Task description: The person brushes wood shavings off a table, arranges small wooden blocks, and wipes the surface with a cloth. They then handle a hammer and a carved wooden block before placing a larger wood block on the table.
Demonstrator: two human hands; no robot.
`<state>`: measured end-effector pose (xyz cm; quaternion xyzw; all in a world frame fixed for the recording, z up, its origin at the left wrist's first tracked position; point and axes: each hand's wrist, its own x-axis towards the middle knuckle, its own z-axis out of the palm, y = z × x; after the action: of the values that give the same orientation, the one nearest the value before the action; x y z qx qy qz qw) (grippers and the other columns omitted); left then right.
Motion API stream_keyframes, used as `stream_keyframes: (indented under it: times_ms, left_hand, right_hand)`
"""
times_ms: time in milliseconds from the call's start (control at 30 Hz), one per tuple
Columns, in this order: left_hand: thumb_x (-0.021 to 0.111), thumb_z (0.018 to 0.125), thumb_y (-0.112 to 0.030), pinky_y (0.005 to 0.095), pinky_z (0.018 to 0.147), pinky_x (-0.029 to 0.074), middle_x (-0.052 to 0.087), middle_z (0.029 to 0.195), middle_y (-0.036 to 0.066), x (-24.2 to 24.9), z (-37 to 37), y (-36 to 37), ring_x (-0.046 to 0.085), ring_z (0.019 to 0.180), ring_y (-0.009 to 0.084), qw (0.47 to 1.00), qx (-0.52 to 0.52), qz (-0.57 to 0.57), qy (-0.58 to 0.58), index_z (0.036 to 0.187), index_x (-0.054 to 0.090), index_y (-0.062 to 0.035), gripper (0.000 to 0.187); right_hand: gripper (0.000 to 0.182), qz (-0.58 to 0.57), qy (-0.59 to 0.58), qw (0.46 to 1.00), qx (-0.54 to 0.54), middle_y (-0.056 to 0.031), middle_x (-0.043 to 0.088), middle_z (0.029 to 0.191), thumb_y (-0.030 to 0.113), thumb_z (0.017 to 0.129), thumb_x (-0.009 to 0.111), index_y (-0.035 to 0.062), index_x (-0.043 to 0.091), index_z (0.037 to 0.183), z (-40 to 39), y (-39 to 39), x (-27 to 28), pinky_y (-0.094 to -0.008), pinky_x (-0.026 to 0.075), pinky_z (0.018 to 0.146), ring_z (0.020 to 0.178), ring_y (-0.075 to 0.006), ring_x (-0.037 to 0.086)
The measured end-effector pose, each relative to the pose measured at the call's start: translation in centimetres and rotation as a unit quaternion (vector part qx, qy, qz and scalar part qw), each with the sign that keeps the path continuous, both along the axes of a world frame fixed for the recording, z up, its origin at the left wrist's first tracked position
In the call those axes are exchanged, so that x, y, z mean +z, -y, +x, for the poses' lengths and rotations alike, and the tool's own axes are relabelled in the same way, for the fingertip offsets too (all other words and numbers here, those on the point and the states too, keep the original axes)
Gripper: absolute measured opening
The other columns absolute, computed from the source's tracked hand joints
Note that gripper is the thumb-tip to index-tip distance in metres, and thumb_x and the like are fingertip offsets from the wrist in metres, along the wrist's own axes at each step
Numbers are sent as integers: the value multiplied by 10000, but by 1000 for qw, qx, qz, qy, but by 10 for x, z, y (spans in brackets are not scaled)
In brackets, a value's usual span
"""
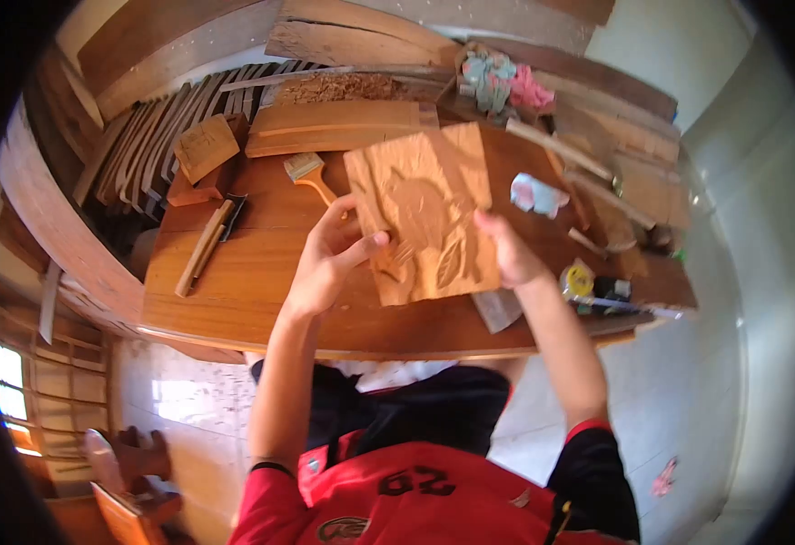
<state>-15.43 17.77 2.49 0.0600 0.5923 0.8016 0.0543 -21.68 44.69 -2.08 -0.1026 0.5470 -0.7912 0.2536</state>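
Observation:
A carved wooden panel (420, 213) with a raised bird-like figure and a leaf is held up, tilted, above the wooden table (279, 309). Its left edge is gripped by my left hand (332, 250), thumb on the carved face. On the opposite edge, my right hand (509, 252) holds the panel with the thumb in front; the other fingers are mostly hidden behind it. Just beyond my left hand lies a paintbrush (308, 173) with an orange handle. A light blue crumpled cloth or paper (537, 195) rests to the right of the panel.
Chisel-like wooden tools (205, 250) lie at the table's left. A wooden block (207, 150) and a long board (334, 127) stand behind. Yellow tape measure (578, 280) sits at the right front. Cloth scraps (497, 80) and wood shavings (347, 88) are at the back.

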Motion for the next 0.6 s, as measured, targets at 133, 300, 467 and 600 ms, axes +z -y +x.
stream_keyframes:
  times_ms: [133,300,467,600]
  left_hand:
    - [763,865,-41,327,888,516,721,1106,124,3,-10,-1,662,976,164,994,40,94,-46,1317,454,-68,548]
    - [854,733,-40,257,762,481,724,963,100,45,-20,29,648,841,136,987,-21,-125,-103,1282,455,-87,680]
    - [863,706,-41,280,737,496,743,932,139,76,-28,34,654,816,133,945,-176,-249,-121,1231,484,-71,648]
    - [855,757,-132,304,832,505,722,1095,174,83,-33,38,656,895,158,921,-226,-291,-129,1311,476,-60,675]
  right_hand:
    - [659,-96,-105,988,-53,-137,496,1510,440,998,560,8,444,1481,24,15,22,-396,365,1146,1371,-247,485]
    - [1004,-68,-208,974,-66,-135,471,1514,661,865,644,56,274,1575,14,-6,64,-444,376,1128,1356,-282,490]
    - [889,187,-364,911,39,-148,631,1319,403,761,885,-11,490,1442,24,2,91,-389,476,1022,1187,-213,614]
    - [635,246,-287,925,43,-90,701,1179,190,792,877,-20,597,1321,34,6,84,-333,526,934,1062,-163,659]
